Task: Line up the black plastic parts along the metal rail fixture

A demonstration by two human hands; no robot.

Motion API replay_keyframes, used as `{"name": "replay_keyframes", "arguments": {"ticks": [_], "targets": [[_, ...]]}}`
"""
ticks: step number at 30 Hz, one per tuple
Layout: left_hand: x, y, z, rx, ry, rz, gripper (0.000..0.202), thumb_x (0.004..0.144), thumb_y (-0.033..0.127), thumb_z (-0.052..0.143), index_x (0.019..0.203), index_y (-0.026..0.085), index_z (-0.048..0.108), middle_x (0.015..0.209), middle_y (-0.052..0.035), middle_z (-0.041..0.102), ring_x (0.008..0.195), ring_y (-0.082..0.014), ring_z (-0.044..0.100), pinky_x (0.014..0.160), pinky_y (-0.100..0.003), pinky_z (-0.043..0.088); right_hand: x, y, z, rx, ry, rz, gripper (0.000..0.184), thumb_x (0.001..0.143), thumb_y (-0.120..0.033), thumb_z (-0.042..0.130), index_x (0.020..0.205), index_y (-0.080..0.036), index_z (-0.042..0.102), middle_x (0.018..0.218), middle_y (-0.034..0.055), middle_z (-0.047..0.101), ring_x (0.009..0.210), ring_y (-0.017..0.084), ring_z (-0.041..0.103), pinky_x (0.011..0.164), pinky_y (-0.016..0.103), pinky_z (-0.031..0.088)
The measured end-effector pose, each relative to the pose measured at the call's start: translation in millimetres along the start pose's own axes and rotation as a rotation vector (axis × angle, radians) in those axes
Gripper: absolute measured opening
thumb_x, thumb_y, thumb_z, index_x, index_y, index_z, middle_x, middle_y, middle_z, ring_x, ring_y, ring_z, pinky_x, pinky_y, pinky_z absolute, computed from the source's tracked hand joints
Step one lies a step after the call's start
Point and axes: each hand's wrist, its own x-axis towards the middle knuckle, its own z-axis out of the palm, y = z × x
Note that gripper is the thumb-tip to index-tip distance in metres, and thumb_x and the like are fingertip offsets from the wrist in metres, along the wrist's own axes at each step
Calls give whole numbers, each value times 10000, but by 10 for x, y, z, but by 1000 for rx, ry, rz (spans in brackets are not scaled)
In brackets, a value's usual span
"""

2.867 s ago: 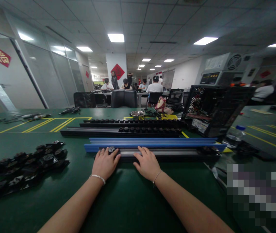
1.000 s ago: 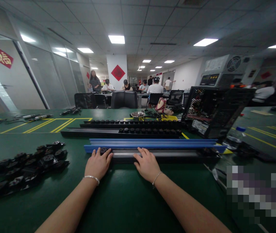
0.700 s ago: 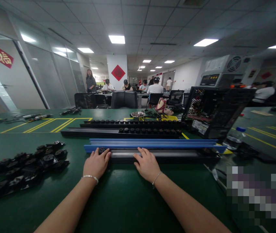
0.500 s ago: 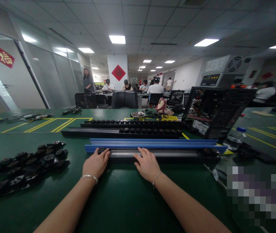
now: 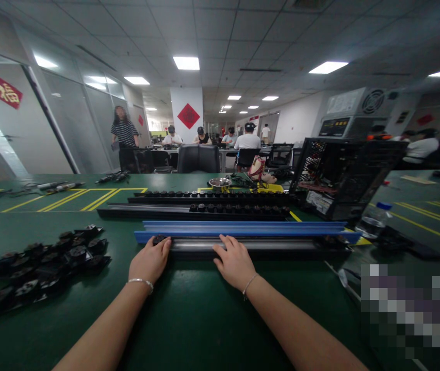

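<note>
A long black rail (image 5: 258, 254) with a shiny metallic channel lies across the table in front of me. At its left end, my left hand (image 5: 149, 264) is closed round a small round black socket module (image 5: 160, 239) that sits in the channel, partly covered by the fingers. Further right, my right hand (image 5: 237, 263) grips the rail near its middle, thumb on the near side and fingers over the channel. Another dark module (image 5: 331, 241) is at the rail's right end. Directly behind runs a blue rail (image 5: 243, 227).
Loose black modules (image 5: 45, 263) are heaped on the left. Two more black rails (image 5: 146, 208) holding modules lie behind the blue one. To the right stand an open computer case (image 5: 343, 175) and a water bottle (image 5: 374, 221). Several people sit at a far table.
My left hand has shifted slightly left with the socket module along the rail; my right hand stays put. In the background, a person in a striped top has moved left and nearer.
</note>
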Motion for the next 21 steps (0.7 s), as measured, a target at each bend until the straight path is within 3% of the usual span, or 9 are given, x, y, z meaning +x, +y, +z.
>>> {"name": "replay_keyframes", "arguments": {"ticks": [10, 21], "targets": [[16, -31, -11, 1, -16, -55, 454, 893, 416, 236, 1214, 310, 539, 1232, -69, 555, 1038, -214, 586, 897, -357, 446, 3, 11, 17, 3, 31, -13, 329, 831, -356, 488, 1141, -275, 561, 1371, 80, 409, 1247, 258, 332, 955, 411, 322], [19, -63, 15, 9, 6, -55, 445, 892, 408, 247, 1210, 316, 544, 1211, -71, 567, 1048, -213, 578, 890, -349, 447, 5, 13, 24, 0, 15, -12, 340, 836, -363, 476, 1155, -273, 551, 1379, 89, 399, 1257, 261, 318, 953, 417, 317]]}}
